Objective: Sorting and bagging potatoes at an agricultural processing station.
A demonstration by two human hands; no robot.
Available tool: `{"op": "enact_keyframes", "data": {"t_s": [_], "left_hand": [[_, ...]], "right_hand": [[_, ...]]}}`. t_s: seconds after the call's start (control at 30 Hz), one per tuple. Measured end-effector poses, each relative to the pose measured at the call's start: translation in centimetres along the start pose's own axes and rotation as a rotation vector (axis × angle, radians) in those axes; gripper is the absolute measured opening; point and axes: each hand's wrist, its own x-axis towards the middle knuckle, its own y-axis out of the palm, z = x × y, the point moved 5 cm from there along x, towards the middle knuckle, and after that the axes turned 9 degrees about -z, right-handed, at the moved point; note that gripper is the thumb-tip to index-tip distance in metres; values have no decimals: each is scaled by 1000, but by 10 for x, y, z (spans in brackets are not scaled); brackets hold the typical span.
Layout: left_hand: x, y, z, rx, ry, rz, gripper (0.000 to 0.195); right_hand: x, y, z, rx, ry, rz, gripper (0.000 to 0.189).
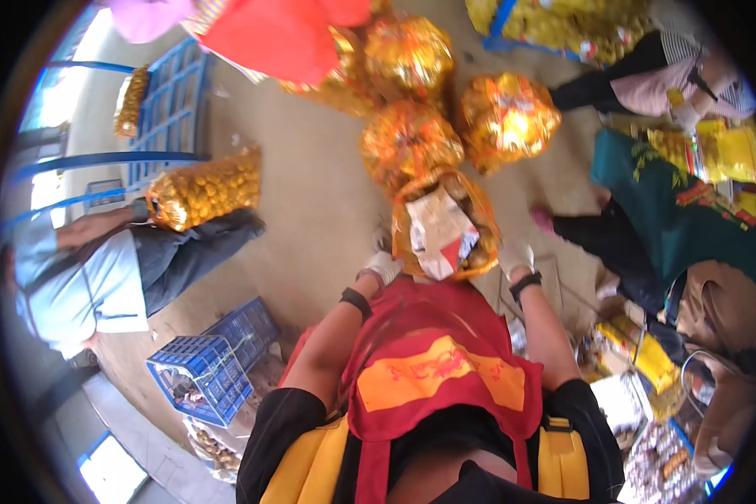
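My left hand, in a white glove, grips the left side of the rim of an open orange mesh bag. On the opposite side my gloved right hand holds the same rim. Inside the bag a crumpled sheet of white and brown packaging with a red patch covers most of the contents, and what lies beneath is mostly hidden. The bag stands upright on the floor in front of my red apron. Just beyond it, touching or nearly so, is a full, tied orange mesh sack.
More filled sacks stand ahead. At left, a person handles a long mesh sack near a blue metal cart. Blue plastic crates lie behind my left arm. Co-workers are at right, beside yellow bags.
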Motion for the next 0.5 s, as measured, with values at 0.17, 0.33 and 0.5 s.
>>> {"op": "enact_keyframes", "data": {"t_s": [0.17,0.33,0.5], "left_hand": [[-17,-47,-15,-64,10,-21,49],[-53,-76,-33,2,46,-141,54],[-60,-98,32,6,-132,-293,45]], "right_hand": [[3,3,5,-85,-176,-32,32],[-16,-22,29,-268,-250,-53,42],[-42,-51,34,-241,-233,-40,41]]}}
